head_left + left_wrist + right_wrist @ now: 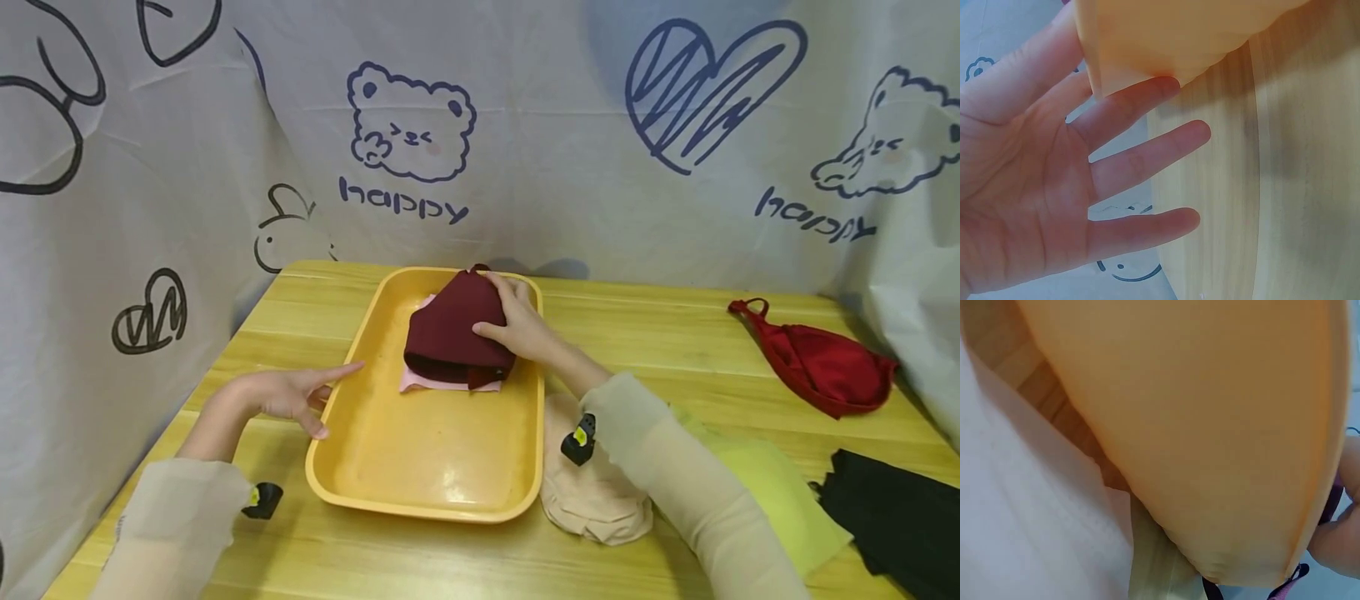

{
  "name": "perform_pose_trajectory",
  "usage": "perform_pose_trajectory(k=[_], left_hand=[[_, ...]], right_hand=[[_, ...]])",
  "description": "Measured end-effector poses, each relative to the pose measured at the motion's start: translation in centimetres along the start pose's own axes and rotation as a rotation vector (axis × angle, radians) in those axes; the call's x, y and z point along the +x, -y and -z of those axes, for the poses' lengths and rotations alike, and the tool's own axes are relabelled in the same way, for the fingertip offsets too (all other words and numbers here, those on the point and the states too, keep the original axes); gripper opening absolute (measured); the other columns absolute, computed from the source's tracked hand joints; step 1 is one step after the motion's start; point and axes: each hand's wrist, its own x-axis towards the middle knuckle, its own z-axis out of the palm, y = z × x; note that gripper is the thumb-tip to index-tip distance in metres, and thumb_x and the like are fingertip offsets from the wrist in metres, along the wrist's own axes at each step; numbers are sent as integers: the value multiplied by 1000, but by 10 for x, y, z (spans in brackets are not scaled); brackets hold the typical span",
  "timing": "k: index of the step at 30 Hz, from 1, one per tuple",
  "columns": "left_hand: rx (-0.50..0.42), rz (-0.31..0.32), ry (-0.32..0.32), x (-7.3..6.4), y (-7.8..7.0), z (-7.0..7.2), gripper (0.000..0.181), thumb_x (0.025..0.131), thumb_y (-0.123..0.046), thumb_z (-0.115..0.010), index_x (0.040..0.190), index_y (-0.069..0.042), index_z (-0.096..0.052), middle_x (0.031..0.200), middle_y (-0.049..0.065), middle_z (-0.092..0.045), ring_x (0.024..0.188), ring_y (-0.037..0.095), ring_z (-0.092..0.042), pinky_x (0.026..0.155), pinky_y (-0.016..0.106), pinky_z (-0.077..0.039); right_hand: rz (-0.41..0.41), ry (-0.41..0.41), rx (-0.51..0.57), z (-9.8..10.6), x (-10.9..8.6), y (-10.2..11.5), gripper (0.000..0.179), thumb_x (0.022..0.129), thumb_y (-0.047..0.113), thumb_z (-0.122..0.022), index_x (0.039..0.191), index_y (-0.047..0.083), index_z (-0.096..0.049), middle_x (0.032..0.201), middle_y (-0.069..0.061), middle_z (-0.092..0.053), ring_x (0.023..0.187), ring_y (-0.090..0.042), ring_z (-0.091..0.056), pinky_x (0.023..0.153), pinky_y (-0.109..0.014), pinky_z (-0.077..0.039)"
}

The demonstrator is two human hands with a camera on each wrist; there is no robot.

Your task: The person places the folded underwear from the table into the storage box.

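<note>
Dark red, cup-shaped cloth (459, 321) sits on a pale pink cloth (414, 382) toward the far end of a yellow plastic tray (423, 512); it looks light and bendy, easy to squash, and its top edge seems a good place to hold. The right hand (519, 321) lies along its right side, though I cannot tell whether the fingers pinch it. The left hand (288, 394), fingers spread, touches the tray's left wall.
</note>
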Motion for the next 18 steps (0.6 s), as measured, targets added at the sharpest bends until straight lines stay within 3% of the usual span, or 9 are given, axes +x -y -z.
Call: perform_pose_trajectory(k=[6, 18], left_hand=[[-5, 0, 3, 0, -1, 0, 108, 72, -16, -77, 147, -7, 0, 142, 35, -17, 127, 50, -27, 100, 53, -32], [-12, 0, -1, 0, 0, 0, 108, 72, -15, -77, 147, -7, 0, 144, 35, -9, 128, 53, -21, 101, 57, -28]], right_hand=[[84, -13, -88, -2, 1, -5, 75, 83, 25, -67, 144, 11, -25, 141, -15, -32, 125, -30, -34, 103, -47, -30], [0, 77, -240, -3, 4, -4, 64, 87, 33, -61, 142, 17, -33, 137, -16, -38, 123, -29, -39, 101, -46, -33]])
